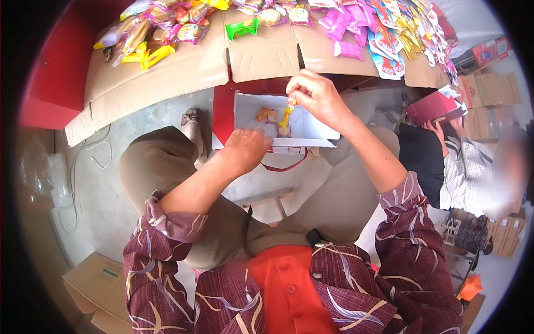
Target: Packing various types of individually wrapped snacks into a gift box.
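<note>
A box with red outer sides and a white inside [312, 126] stands in front of me between my knees, its top facing up. My left hand [245, 149] lies over the box's near left rim with its fingers bent round it; the fingertips are partly hidden. Raised over the box, my right hand [318, 96] pinches a small yellow snack packet [286, 116] that hangs down into the opening. Inside the box lie a few wrapped snacks, among them an orange packet [262, 114] and a pale round one [283, 132].
Beyond the box, a cardboard-covered table [261, 55] bears piles of packets: yellow packets [158, 55], a green one [242, 29], purple packets [348, 49] and red-white-blue pouches [385, 47]. At right, another person holds a red box [431, 107]. A carton [97, 281] stands at lower left.
</note>
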Demonstrator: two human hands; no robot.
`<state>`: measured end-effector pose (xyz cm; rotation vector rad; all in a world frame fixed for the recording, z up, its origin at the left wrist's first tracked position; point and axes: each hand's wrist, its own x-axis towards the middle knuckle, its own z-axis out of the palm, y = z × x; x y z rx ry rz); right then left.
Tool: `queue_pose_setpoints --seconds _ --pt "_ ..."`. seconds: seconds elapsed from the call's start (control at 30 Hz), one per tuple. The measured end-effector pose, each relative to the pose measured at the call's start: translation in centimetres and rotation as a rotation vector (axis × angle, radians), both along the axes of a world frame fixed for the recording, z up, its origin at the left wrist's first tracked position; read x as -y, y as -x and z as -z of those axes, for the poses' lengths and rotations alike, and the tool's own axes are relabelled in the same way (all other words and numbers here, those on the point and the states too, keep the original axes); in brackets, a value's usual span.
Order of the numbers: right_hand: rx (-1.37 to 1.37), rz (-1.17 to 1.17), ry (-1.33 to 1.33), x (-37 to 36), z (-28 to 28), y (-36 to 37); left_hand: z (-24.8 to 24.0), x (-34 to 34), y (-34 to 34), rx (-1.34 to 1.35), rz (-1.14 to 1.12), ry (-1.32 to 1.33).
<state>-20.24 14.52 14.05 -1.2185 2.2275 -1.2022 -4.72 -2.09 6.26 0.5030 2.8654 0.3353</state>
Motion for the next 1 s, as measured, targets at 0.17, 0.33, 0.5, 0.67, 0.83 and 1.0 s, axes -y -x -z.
queue_pose_setpoints --seconds 0.17,0.33,0.5,0.67,0.83,1.0 --pt "-0.453 0.018 -0.290 -3.1 1.3 -0.7 -1.6 0.3 -0.5 -0.019 -0.006 -0.023" --pt "-0.339 0.116 -0.182 -3.9 2.3 -0.2 -1.2 -0.1 -0.8 -0.060 0.007 -0.057" --pt "-0.202 0.280 0.025 -3.8 2.1 1.2 -1.6 -0.7 -0.6 -0.091 0.040 -0.067" --pt "-0.103 0.399 0.154 -4.2 0.5 1.8 -4.2 -1.5 0.7 -0.200 0.036 -0.402" --pt "-0.180 0.472 0.232 -4.7 0.8 2.0 -5.2 -2.8 2.0 -0.379 0.121 -0.519" --pt "-0.380 0.580 0.319 -5.1 0.0 2.3 -5.7 -4.0 2.5 -0.391 0.192 -0.518"
